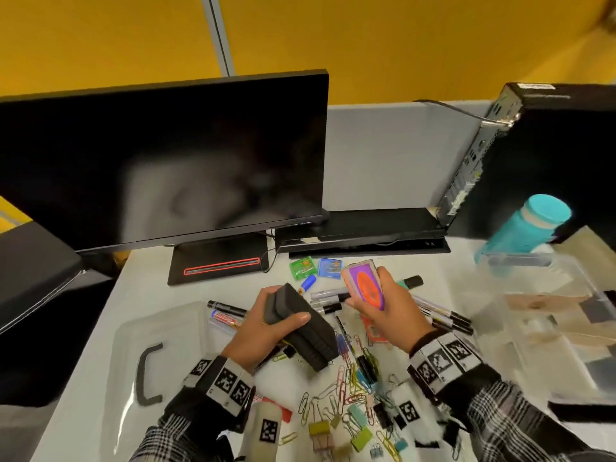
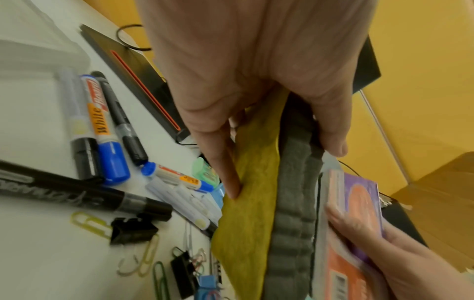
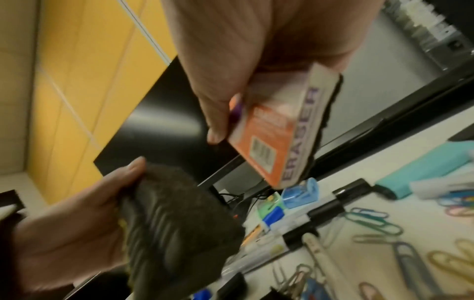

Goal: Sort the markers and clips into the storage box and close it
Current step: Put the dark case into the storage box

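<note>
My left hand (image 1: 266, 325) grips a dark felt board eraser (image 1: 301, 328) with a yellow backing (image 2: 246, 213), held above the desk. My right hand (image 1: 388, 311) holds an orange and purple eraser (image 1: 365, 285) printed "ERASER" (image 3: 282, 130). Markers (image 1: 328, 300) lie scattered between and beyond the hands; more markers (image 2: 102, 125) lie by the lid. Coloured paper clips and binder clips (image 1: 353, 395) cover the near desk. The clear storage box (image 1: 546, 315) stands open at the right. Its clear lid (image 1: 156, 355) with a black handle lies at the left.
A dark monitor (image 1: 160, 161) and its stand (image 1: 216, 261) stand at the back. A black computer tower (image 1: 540, 155) and a teal bottle (image 1: 526, 228) are at the back right. Small green (image 1: 301, 266) and blue (image 1: 329, 268) cases lie near the stand.
</note>
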{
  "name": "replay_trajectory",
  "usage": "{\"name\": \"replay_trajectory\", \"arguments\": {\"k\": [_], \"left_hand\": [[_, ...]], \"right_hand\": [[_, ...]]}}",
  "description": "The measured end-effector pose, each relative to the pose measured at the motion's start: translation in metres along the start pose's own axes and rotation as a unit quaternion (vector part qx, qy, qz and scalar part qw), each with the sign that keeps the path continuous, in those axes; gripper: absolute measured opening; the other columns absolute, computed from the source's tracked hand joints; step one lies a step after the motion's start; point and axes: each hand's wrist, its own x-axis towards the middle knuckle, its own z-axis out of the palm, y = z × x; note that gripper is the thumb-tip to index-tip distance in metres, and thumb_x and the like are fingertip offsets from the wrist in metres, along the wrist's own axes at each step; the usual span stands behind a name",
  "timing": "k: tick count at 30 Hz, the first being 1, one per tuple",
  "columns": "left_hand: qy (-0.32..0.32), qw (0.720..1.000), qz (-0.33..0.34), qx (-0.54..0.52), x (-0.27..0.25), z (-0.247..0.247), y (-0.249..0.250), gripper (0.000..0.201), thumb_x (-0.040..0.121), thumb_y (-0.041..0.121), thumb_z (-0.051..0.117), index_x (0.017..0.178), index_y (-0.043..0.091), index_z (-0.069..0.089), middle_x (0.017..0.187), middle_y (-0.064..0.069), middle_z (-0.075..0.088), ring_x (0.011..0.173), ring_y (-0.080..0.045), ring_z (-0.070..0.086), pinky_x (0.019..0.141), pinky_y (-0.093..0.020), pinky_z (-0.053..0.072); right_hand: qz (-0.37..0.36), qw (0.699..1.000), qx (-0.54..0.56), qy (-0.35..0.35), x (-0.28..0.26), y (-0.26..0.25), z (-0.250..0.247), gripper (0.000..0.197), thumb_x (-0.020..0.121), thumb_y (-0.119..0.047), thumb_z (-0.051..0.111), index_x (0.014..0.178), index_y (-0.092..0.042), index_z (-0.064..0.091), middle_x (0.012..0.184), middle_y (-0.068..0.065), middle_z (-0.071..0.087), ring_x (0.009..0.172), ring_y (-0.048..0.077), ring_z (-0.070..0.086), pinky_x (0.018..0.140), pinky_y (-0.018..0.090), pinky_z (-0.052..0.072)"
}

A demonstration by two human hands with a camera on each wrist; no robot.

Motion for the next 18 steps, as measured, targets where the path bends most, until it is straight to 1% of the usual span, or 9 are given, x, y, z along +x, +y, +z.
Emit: {"name": "replay_trajectory", "arguments": {"k": [2, 5, 7, 8, 9, 10, 12, 15, 18], "left_hand": [[-0.024, 1.0, 0.016, -0.009, -0.002, 0.009, 0.005, 0.057, 0.072, 0.016, 0.077, 0.12, 0.025, 0.048, 0.113, -0.009, 0.061, 0.1, -0.019, 0.064, 0.08, -0.028, 0.055], [-0.057, 0.998, 0.034, -0.021, -0.005, 0.021, 0.012, 0.066, 0.066, 0.02, 0.079, 0.123, 0.03, 0.047, 0.114, -0.007, 0.062, 0.1, -0.021, 0.066, 0.081, -0.032, 0.056], [-0.064, 0.997, 0.035, -0.031, -0.007, 0.025, 0.015, 0.059, 0.068, 0.023, 0.077, 0.12, 0.033, 0.051, 0.113, -0.008, 0.063, 0.097, -0.021, 0.067, 0.074, -0.031, 0.057], [-0.063, 0.997, 0.031, -0.034, -0.009, 0.026, 0.015, 0.053, 0.071, 0.023, 0.076, 0.118, 0.033, 0.053, 0.112, -0.009, 0.063, 0.097, -0.023, 0.067, 0.073, -0.034, 0.058], [-0.063, 0.997, 0.027, -0.038, -0.011, 0.025, 0.015, 0.048, 0.073, 0.024, 0.074, 0.116, 0.033, 0.054, 0.113, -0.01, 0.063, 0.098, -0.026, 0.066, 0.076, -0.041, 0.059], [-0.065, 0.997, 0.025, -0.041, -0.013, 0.023, 0.014, 0.046, 0.073, 0.025, 0.074, 0.115, 0.032, 0.055, 0.114, -0.011, 0.063, 0.101, -0.029, 0.065, 0.081, -0.048, 0.057], [-0.079, 0.996, 0.017, -0.048, -0.018, 0.021, 0.013, 0.048, 0.071, 0.029, 0.075, 0.114, 0.031, 0.056, 0.117, -0.011, 0.061, 0.104, -0.033, 0.064, 0.088, -0.056, 0.052], [-0.097, 0.994, 0.008, -0.057, -0.025, 0.019, 0.014, 0.051, 0.068, 0.033, 0.076, 0.115, 0.031, 0.056, 0.118, -0.009, 0.061, 0.105, -0.033, 0.064, 0.089, -0.059, 0.051], [-0.101, 0.992, -0.003, -0.082, -0.026, 0.02, 0.016, 0.051, 0.068, 0.031, 0.076, 0.115, 0.024, 0.058, 0.115, -0.013, 0.065, 0.101, -0.033, 0.066, 0.087, -0.054, 0.053]], "right_hand": [[-0.02, 1.0, -0.018, 0.004, -0.011, -0.01, 0.01, 0.029, 0.09, -0.041, 0.055, 0.11, -0.024, 0.042, 0.096, -0.005, 0.06, 0.084, 0.009, 0.061, 0.072, 0.027, 0.052], [-0.045, 0.998, -0.041, -0.034, -0.025, -0.029, 0.027, 0.039, 0.096, -0.042, 0.039, 0.131, -0.026, 0.036, 0.121, -0.003, 0.055, 0.108, 0.012, 0.055, 0.092, 0.032, 0.047], [-0.063, 0.994, -0.039, -0.078, -0.035, -0.038, 0.037, 0.05, 0.096, -0.051, 0.029, 0.142, -0.03, 0.026, 0.137, -0.004, 0.046, 0.122, 0.01, 0.046, 0.105, 0.033, 0.039], [-0.068, 0.993, -0.033, -0.093, -0.041, -0.04, 0.039, 0.053, 0.096, -0.052, 0.025, 0.145, -0.032, 0.019, 0.144, -0.005, 0.039, 0.129, 0.008, 0.038, 0.111, 0.032, 0.032], [-0.068, 0.992, -0.021, -0.108, -0.046, -0.042, 0.039, 0.054, 0.097, -0.051, 0.024, 0.147, -0.034, 0.012, 0.15, -0.007, 0.031, 0.134, 0.005, 0.031, 0.114, 0.029, 0.025], [-0.07, 0.99, -0.008, -0.118, -0.05, -0.041, 0.039, 0.054, 0.098, -0.049, 0.024, 0.148, -0.036, 0.008, 0.152, -0.009, 0.025, 0.136, 0.003, 0.025, 0.115, 0.027, 0.02], [-0.084, 0.989, 0.004, -0.125, -0.054, -0.041, 0.036, 0.053, 0.098, -0.049, 0.025, 0.147, -0.043, 0.005, 0.153, -0.01, 0.023, 0.138, 0.004, 0.024, 0.116, 0.03, 0.021], [-0.1, 0.986, -0.012, -0.133, -0.058, -0.042, 0.033, 0.052, 0.098, -0.05, 0.027, 0.144, -0.052, 0.004, 0.146, -0.009, 0.03, 0.131, 0.009, 0.036, 0.111, 0.034, 0.033], [-0.122, 0.984, -0.076, -0.106, -0.063, -0.046, 0.034, 0.053, 0.097, -0.051, 0.025, 0.145, -0.05, 0.001, 0.137, -0.005, 0.035, 0.118, 0.015, 0.047, 0.098, 0.038, 0.046]]}}
